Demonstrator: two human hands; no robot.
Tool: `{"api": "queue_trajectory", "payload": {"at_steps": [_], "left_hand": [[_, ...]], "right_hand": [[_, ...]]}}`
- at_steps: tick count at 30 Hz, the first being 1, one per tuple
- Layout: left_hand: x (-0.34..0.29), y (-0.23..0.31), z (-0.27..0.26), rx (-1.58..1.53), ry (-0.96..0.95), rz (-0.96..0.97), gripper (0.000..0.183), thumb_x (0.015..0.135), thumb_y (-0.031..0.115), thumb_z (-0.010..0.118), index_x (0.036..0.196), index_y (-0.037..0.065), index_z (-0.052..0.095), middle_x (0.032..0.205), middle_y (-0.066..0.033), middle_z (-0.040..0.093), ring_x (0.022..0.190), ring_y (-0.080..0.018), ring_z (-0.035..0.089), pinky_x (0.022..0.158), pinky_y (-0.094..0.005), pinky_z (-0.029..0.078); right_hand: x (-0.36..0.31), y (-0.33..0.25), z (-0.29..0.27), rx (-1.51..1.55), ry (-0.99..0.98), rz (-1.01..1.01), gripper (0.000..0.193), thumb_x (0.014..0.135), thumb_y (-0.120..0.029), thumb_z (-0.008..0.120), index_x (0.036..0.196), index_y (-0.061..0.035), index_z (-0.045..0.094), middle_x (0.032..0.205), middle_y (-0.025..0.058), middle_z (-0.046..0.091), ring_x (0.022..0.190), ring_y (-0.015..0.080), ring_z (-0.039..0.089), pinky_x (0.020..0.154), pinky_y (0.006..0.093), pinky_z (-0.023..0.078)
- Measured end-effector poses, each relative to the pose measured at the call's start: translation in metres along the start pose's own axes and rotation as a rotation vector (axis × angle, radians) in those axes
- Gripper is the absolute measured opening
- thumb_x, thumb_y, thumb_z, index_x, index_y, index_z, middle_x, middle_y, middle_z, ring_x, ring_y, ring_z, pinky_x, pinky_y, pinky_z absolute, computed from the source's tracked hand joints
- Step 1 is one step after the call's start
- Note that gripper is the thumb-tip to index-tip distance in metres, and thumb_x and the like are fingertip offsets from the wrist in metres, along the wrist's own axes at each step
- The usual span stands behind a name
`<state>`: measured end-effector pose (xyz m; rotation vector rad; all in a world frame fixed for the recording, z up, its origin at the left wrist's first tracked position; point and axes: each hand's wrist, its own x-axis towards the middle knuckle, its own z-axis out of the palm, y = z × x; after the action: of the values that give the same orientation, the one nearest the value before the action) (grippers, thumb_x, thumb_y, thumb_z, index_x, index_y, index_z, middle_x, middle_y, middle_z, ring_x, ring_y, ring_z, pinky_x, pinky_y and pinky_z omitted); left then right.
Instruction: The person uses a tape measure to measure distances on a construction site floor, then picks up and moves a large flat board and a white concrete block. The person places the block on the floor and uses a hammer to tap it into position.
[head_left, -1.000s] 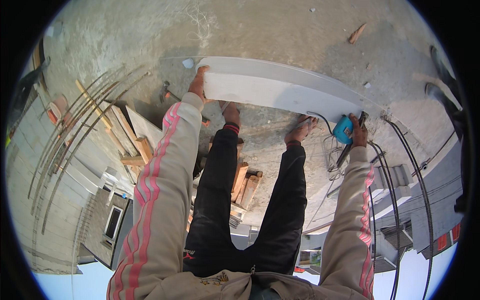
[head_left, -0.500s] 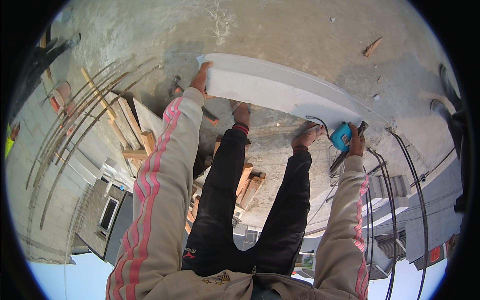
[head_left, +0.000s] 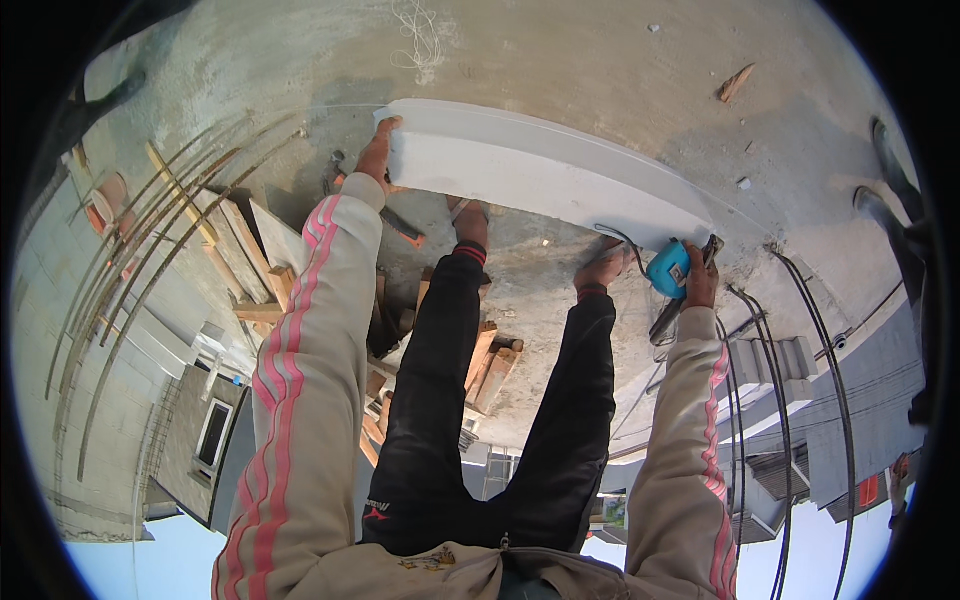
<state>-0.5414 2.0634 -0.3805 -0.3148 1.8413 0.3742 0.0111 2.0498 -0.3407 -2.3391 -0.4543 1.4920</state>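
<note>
A long white block [head_left: 520, 170] with a stepped profile lies across the concrete in front of my feet. My left hand [head_left: 376, 157] is closed round its left end. Beside the block's right end, my right hand [head_left: 702, 279] grips a rounded teal case with a black wrist loop, which looks like a tape measure [head_left: 667, 271]. A dark metal piece [head_left: 712, 246] shows by the right fingertips; what it belongs to is unclear. Behind my left wrist lies a hammer [head_left: 404, 229] with an orange-and-black handle, partly hidden by the sleeve.
Long bent rebars [head_left: 140, 260] rise at the left, near timber pieces [head_left: 250, 245]. More rebars [head_left: 780, 400] stand at the right. Wood offcuts [head_left: 490, 370] lie between my legs. A thin string [head_left: 600, 137] runs along the block's far edge. Another person's feet [head_left: 872, 200] show at far right.
The view has shifted a little, so everything sits slightly farther left. Both hands keep their holds on the block and the tape measure.
</note>
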Motion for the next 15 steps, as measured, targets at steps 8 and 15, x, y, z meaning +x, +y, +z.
{"api": "queue_trajectory", "payload": {"at_steps": [8,15], "left_hand": [[-0.008,0.007,-0.005,-0.06,-0.027,-0.023,0.087,0.074,0.063,0.07,0.144,0.02,0.044,0.137,-0.0104,0.052,0.123,-0.0333,0.053,0.095,-0.0624,0.046],[-0.001,0.005,-0.007,-0.001,0.003,-0.002,0.086,0.073,0.065,0.069,0.142,0.019,0.047,0.136,-0.0095,0.054,0.122,-0.0331,0.053,0.097,-0.0611,0.042]], "right_hand": [[-0.009,0.003,0.014,0.054,0.042,0.001,0.043,0.081,-0.028,0.077,0.113,0.0003,0.07,0.098,0.0055,0.069,0.084,0.0154,0.062,0.081,0.0318,0.049],[-0.003,0.012,0.011,-0.019,0.036,-0.082,0.048,0.083,-0.033,0.073,0.114,0.004,0.069,0.097,0.0084,0.071,0.087,0.0176,0.065,0.081,0.0319,0.051]]}}
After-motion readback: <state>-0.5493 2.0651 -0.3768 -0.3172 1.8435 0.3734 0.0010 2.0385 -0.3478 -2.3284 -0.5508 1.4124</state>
